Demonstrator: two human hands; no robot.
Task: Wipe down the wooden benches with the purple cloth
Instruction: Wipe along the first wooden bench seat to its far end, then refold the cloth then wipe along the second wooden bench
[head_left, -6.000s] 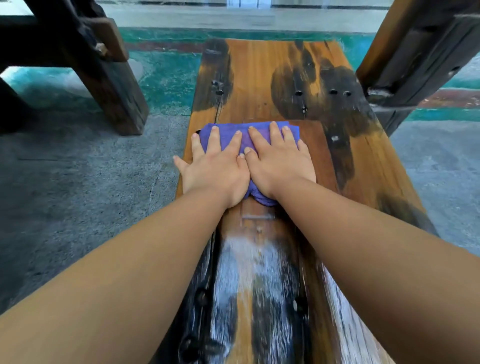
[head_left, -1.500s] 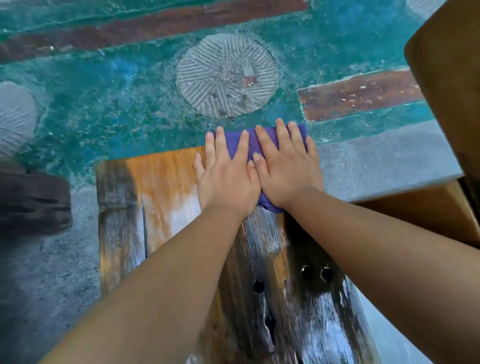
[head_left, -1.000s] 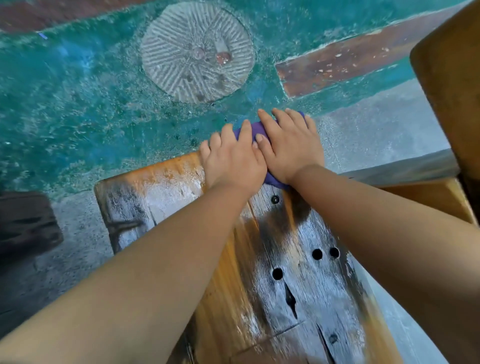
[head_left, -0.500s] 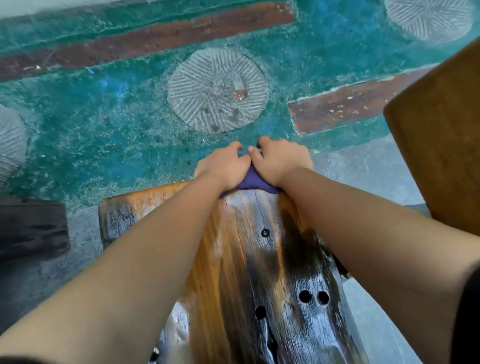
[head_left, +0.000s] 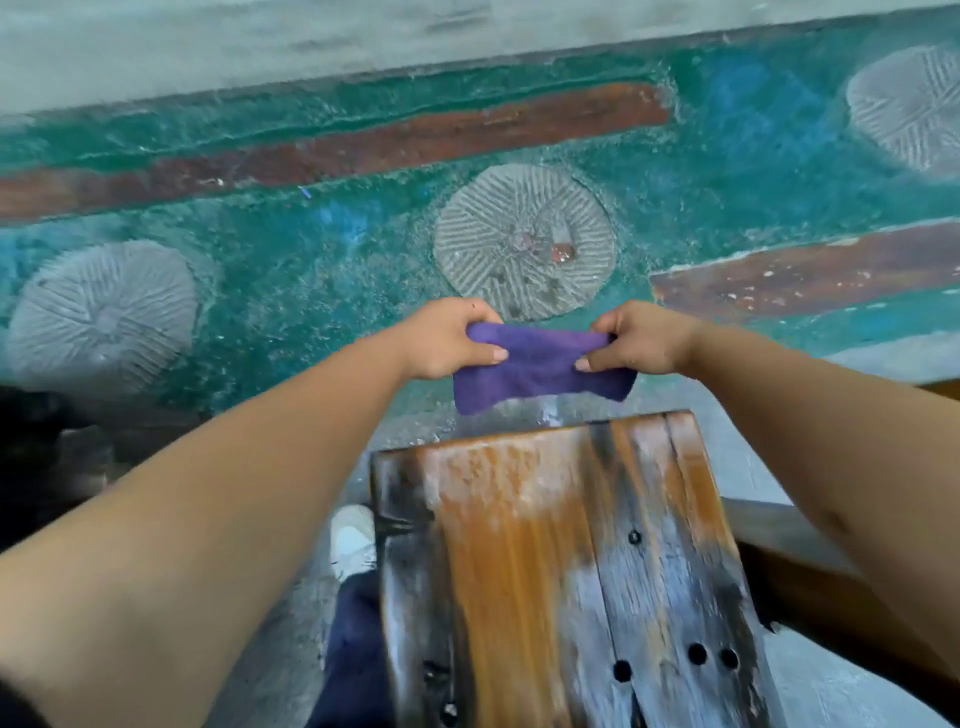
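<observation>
Wooden bench (head_left: 561, 571) fills the lower middle of the view, its worn planks streaked orange, grey and black, with a few dark bolt holes nearer the viewer. Beyond the bench's far end lies a teal floor (head_left: 311, 270) set with ribbed grey stone discs (head_left: 524, 241) and reddish strips. Beside the bench's left edge, a dark trouser leg and a pale shoe (head_left: 353, 540) show.

Just past the bench's far end, in the air and not touching the wood, hangs the purple cloth (head_left: 540, 369). The left hand (head_left: 447, 338) pinches its upper left corner between thumb and curled fingers; the right hand (head_left: 639, 340) pinches the upper right corner likewise, so the cloth is stretched between them.

Risks, as a judgement: with only corner pinches, one slip could drop the cloth onto the gritty floor and carry dirt back to the bench. Rough, cracked planks and bolt holes could snag the fabric or leave splinters in fingers. Leaning far over the bench's end could unbalance the person.

No brand, label or writing can be read anywhere.
</observation>
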